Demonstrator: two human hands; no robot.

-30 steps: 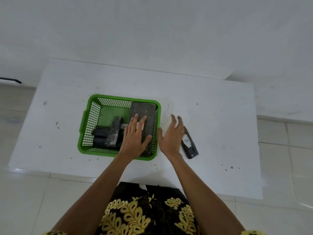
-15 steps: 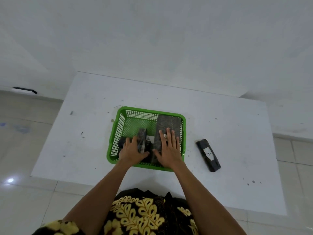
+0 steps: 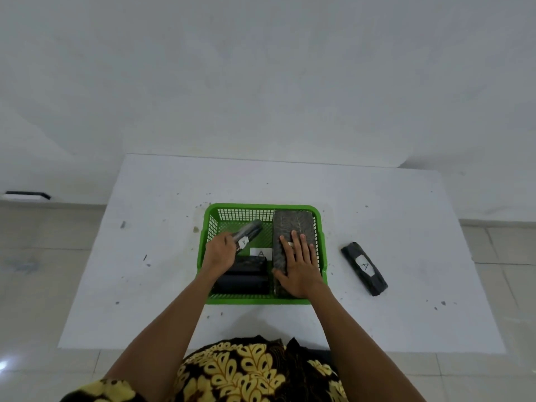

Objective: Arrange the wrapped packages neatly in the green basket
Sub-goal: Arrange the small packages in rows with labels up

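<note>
A green mesh basket (image 3: 208, 227) stands on the white table (image 3: 377, 213). A large dark wrapped package (image 3: 293, 224) fills its right side, and my right hand (image 3: 300, 266) lies flat on it, fingers spread. My left hand (image 3: 220, 253) grips a small dark wrapped package (image 3: 249, 235) with a white "A" label, lifted and tilted over the basket's left half. A black wrapped package (image 3: 243, 275) lies in the basket's near left corner. A white "A" label (image 3: 261, 253) shows beside it. Another dark wrapped package (image 3: 364, 268) with an "A" label lies on the table right of the basket.
The table's far edge meets a white wall. Tiled floor lies to the left, right and near side. My patterned yellow and black clothing (image 3: 246, 372) is at the table's near edge.
My left hand has lifted the small package up and tilted it over the basket's left half. My right hand stays flat on the large package. The camera view shifted slightly.
</note>
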